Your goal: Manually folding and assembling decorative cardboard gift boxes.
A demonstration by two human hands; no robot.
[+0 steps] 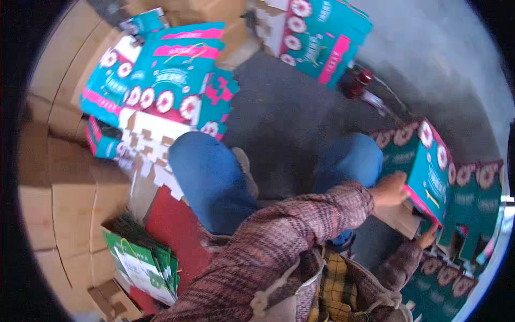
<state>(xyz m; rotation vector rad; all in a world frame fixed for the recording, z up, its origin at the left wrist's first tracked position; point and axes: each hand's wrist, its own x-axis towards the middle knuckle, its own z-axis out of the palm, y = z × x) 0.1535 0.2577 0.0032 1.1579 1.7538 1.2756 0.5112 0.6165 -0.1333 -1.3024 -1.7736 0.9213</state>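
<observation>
1. Teal carton [426, 172]: glossy printed cardboard box with pink edging and round flower motifs, at the person's right, resting on a flat brown cardboard piece [399, 219].
2. Left hand [390, 190]: grip pressed flat on the carton's near face.
3. Right hand [427, 237]: beneath the carton; grip unclear.
4. Matching teal cartons [166, 75]: stacked far left, beside plain brown boxes [70, 198].

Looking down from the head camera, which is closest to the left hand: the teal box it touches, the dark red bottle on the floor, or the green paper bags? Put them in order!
From the left hand:
1. Teal box, at the right, touching the hand.
2. Dark red bottle, up on the grey floor, beyond the right knee.
3. Green paper bags, far off at the lower left, beside the red mat.
</observation>
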